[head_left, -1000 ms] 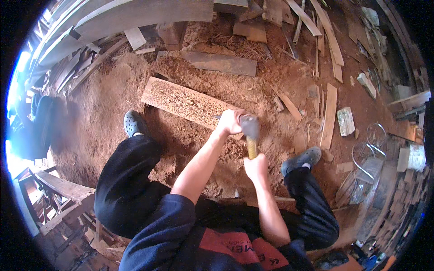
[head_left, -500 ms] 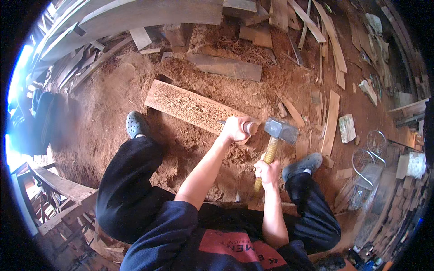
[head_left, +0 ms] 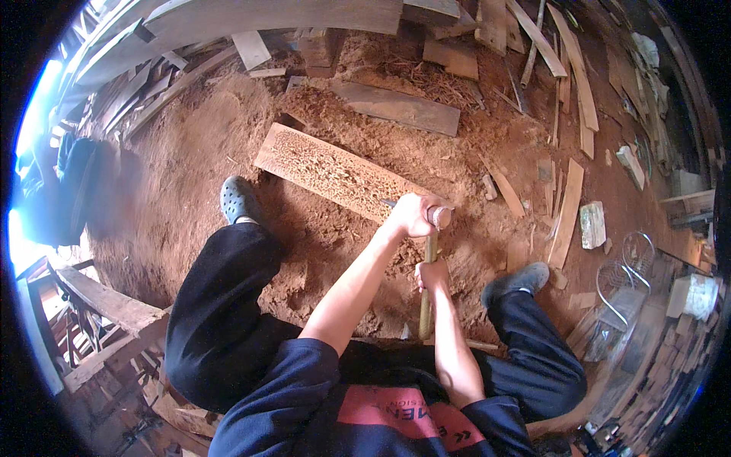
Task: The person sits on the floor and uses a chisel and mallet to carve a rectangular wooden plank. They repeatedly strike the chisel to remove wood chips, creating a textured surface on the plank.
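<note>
Closed around a chisel (head_left: 440,218), my left hand (head_left: 411,215) rests over the near right end of a wooden board (head_left: 320,169). The chisel's round wooden handle end sticks out on the right, and its dark blade shows at the left of the fist. Many small gouge marks cover the board's top face. My right hand (head_left: 433,277) grips the yellowish handle of a hammer (head_left: 425,324), just below my left hand. The hammer's head is hidden behind my left hand and the chisel handle.
My clog-covered feet (head_left: 239,199) stand on either side of reddish ground strewn with wood chips. A darker plank (head_left: 400,109) lies beyond the board. Loose strips (head_left: 565,213), a pale block (head_left: 592,225) and a wire rack (head_left: 620,286) lie to the right. Stacked timber (head_left: 289,21) lines the far side.
My right hand has swung the hammer up and leftward, so its head passes out of sight behind my left hand. The whole view has shifted slightly.
</note>
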### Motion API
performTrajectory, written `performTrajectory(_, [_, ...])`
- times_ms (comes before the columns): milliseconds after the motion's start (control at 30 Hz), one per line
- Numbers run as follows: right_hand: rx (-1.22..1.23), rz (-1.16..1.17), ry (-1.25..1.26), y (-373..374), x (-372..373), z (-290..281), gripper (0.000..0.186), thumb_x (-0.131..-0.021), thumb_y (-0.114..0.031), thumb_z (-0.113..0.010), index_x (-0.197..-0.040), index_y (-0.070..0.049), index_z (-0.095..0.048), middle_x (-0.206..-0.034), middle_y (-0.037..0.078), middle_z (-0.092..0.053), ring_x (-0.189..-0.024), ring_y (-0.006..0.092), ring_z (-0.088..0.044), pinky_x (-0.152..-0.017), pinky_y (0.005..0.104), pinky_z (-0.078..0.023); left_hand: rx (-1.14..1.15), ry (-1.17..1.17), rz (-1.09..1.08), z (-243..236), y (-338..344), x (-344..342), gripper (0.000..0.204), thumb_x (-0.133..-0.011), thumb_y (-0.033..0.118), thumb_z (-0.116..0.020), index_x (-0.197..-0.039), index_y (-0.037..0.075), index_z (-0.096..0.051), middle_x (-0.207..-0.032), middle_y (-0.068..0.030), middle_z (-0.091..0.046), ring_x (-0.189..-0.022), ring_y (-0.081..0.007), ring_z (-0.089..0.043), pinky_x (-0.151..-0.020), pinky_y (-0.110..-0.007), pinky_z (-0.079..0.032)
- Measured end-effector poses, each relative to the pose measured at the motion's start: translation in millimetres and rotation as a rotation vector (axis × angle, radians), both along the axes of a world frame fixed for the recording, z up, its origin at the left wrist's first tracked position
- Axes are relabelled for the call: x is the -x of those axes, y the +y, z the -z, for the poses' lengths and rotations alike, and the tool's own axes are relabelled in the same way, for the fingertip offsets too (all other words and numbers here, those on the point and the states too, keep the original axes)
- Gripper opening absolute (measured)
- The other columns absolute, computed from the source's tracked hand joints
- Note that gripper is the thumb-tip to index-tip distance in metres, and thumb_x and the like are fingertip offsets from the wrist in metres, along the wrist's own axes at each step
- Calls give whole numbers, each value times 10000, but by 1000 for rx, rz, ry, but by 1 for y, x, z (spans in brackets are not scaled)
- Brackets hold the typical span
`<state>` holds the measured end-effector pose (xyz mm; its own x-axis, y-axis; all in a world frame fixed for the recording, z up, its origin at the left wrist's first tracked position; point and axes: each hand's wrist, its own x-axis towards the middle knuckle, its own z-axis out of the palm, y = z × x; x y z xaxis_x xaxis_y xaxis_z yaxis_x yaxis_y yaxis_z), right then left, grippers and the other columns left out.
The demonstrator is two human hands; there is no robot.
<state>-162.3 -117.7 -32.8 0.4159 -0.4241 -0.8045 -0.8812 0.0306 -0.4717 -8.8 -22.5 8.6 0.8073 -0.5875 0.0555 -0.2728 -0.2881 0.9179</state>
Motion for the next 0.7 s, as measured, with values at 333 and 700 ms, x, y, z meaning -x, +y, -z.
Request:
performTrajectory(333, [-107, 43, -10, 0, -3, -3, 161, -662, -34, -571, -515, -5, -511, -442, 68, -474, -317, 166, -446, -305, 322, -380, -168, 141, 48, -6, 4, -5, 374, -519, 239, -640, -867, 102, -642, -780, -146, -636, -763, -328, -622, -687, -374, -501])
performTrajectory(700, [-2, -49, 6, 0, -4, -4, 187, -646, -47, -497, -471, 16, -486, -393, 102, -464, -322, 219, -496, -325, 350, -411, -18, -171, -62, -11, -8, 11, 405, -600, 366, -762, -865, 115, -589, -780, -90, -627, -744, -309, -616, -649, -387, -494])
